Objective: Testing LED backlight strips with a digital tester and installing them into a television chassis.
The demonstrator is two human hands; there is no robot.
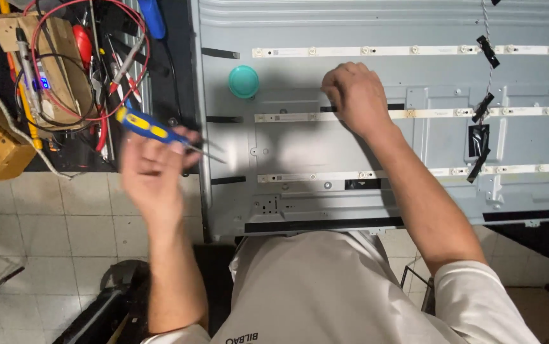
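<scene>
The left hand (152,175) is holding a blue-and-yellow screwdriver (160,133) in a closed grip just left of the grey metal panel (300,146). The right hand (354,95) is pressing curled fingers on the middle white light strip (287,117), near a teal cap (243,81); its grip is holding nothing visible.

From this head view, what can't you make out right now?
- Screwdriver tip: motion-blurred, as is the left hand holding it.
- What the right hand touches on the middle LED strip: hidden under the fingers.
- Panel near edge: covered by the person's shirt.
- Panel's right end: cut off by the frame edge.
- Tool pile: too tangled to sort.
</scene>
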